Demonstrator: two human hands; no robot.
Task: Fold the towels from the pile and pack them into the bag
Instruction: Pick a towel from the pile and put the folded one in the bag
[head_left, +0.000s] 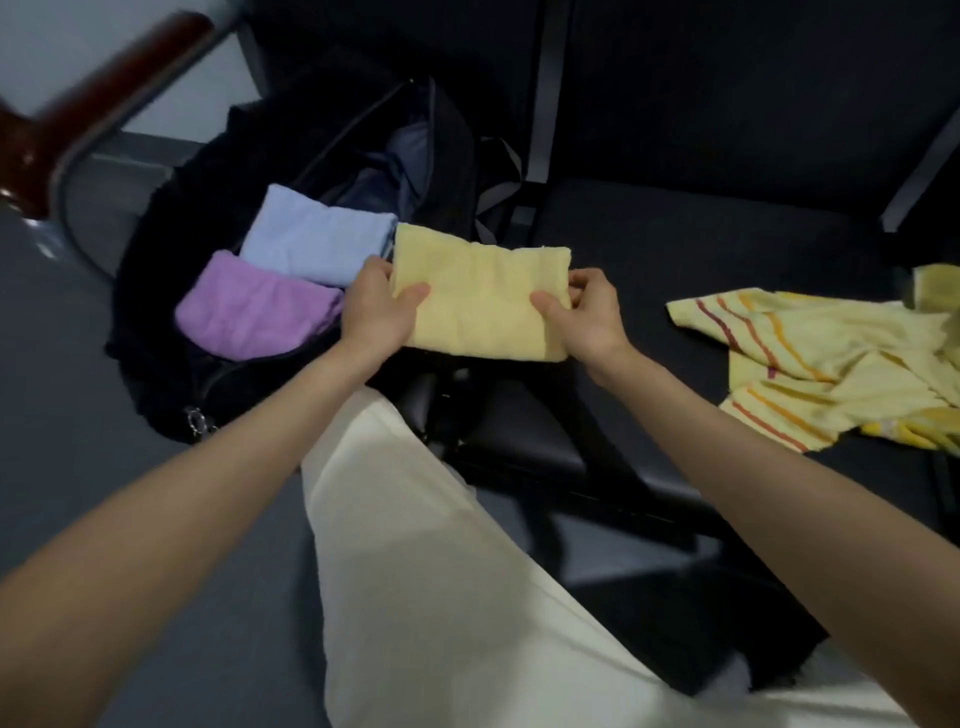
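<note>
Left hand (375, 306) and right hand (582, 312) pinch a folded, seemingly terry yellow towel (480, 301) above the black bag (156, 332).

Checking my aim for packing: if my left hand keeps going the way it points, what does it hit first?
Probably the folded blue towel in the black bag. Your left hand points up-left toward it, though depth is unclear.

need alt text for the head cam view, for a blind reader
Both hands, left hand and right hand, hold a folded yellow towel above an open black bag holding folded blue and purple towels; a striped yellow towel lies unfolded to the right.
</note>
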